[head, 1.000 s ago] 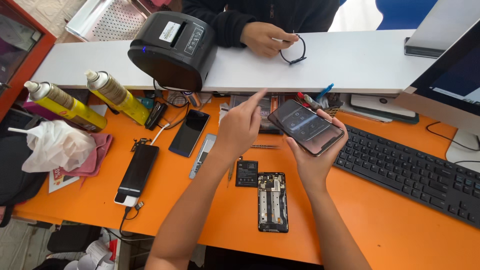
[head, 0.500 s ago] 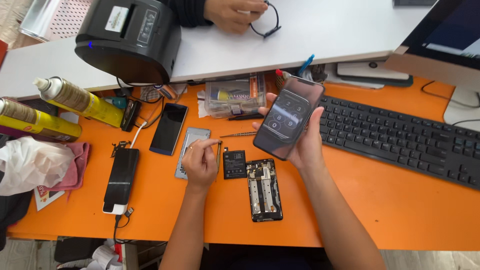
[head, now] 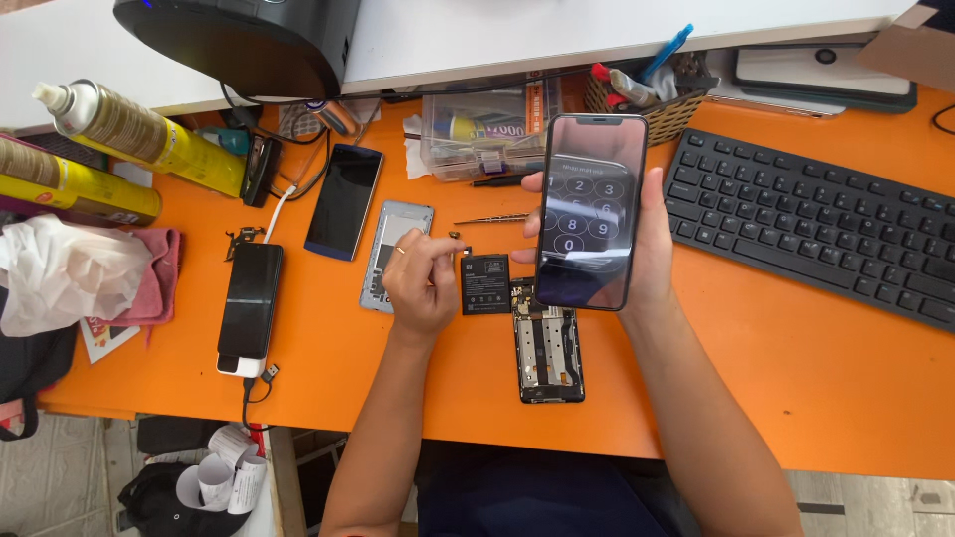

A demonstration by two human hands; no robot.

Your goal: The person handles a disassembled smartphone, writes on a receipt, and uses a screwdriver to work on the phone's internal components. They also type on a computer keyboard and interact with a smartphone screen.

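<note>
Orange desk (head: 796, 368) fills the head view, crowded with repair clutter under a white counter (head: 517, 35) where a black printer (head: 249, 40) sits at the top edge. The right hand (head: 647, 244) holds a dark smartphone (head: 589, 211) upright above the desk, fingers wrapped round its edges and thumb along the right side; its screen is lit with a numeric keypad. The left hand (head: 423, 278) rests low on the desk, fingertips drawn together as if pinching something very small just beside a loose black battery (head: 485, 283); what it pinches is too small to tell. Below the held phone lies an opened phone chassis (head: 547, 348) with its innards exposed, and to the left of the hand a grey back cover (head: 396, 254) lies flat. As a judgement, the disassembly looks well advanced: cover off and battery out, while the held phone is lit but locked, with no entry visible. Thin tweezers (head: 492, 220) lie near the battery. Further left sit a black phone on a charger (head: 250, 303), a blue-edged phone (head: 343, 201), two yellow spray cans (head: 129, 134) and a pink cloth (head: 154, 283). A black keyboard (head: 816, 234) lies to the right.
</note>
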